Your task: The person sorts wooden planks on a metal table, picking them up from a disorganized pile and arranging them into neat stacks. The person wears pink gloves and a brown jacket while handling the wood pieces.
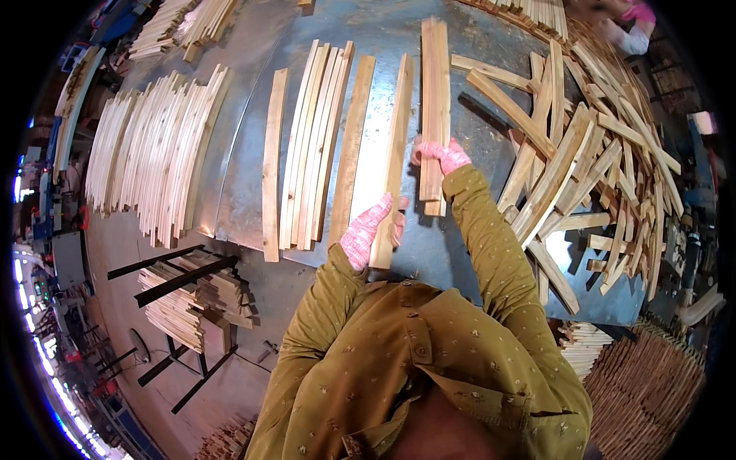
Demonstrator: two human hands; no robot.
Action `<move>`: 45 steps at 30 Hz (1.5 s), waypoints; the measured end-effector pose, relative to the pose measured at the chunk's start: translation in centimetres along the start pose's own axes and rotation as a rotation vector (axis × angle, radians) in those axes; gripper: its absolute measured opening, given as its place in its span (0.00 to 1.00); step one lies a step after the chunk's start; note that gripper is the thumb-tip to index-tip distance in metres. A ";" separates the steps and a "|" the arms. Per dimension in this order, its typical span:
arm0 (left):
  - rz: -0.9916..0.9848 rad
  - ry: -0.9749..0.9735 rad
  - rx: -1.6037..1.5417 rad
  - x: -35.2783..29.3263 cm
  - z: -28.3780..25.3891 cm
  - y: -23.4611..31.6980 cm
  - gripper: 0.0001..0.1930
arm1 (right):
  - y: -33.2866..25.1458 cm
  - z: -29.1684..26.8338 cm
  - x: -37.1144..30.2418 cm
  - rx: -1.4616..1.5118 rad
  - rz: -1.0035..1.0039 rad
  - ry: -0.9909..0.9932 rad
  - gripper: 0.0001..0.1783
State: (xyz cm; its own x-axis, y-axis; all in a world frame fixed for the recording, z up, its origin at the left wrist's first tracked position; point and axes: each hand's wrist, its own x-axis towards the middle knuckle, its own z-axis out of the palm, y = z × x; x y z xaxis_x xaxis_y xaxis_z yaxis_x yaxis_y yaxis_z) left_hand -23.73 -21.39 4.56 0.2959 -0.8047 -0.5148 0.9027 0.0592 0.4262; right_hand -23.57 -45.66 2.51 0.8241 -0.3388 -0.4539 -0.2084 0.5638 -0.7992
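While one strip is held in the left hand and boards are gripped in the right hand, both are best kept steady and apart.

1. The pink-gloved left hand holds a wooden strip near its close end.
2. The pink-gloved right hand grips overlapping boards.
3. Pale strips lie side by side on the table's left.
4. A jumbled wood heap spreads over its right side.
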 end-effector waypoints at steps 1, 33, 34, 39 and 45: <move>0.058 0.165 0.231 0.7 -0.4 0.3 0.31 | 0.3 -0.2 -0.6 -0.010 0.028 0.031 0.27; 0.205 0.635 1.064 3.2 2.6 -1.4 0.36 | 4.6 1.3 -6.7 -0.301 0.121 0.248 0.29; 0.169 0.735 1.258 2.8 3.9 -1.7 0.33 | 5.1 1.2 -5.6 -0.357 0.166 0.268 0.37; 0.170 0.366 1.633 2.4 2.5 -0.2 0.31 | 8.7 -1.5 -2.3 -0.494 0.097 0.251 0.55; 0.023 0.949 1.934 1.1 -2.3 1.8 0.44 | 6.7 -0.2 -4.1 -0.385 0.110 0.235 0.57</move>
State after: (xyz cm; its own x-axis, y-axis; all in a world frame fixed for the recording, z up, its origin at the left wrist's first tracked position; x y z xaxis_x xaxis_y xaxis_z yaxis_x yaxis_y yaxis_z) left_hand -21.08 -20.85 3.01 0.8787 -0.3171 -0.3568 -0.2833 -0.9480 0.1448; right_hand -28.40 -40.60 -1.08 0.6538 -0.4787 -0.5860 -0.5050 0.3008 -0.8090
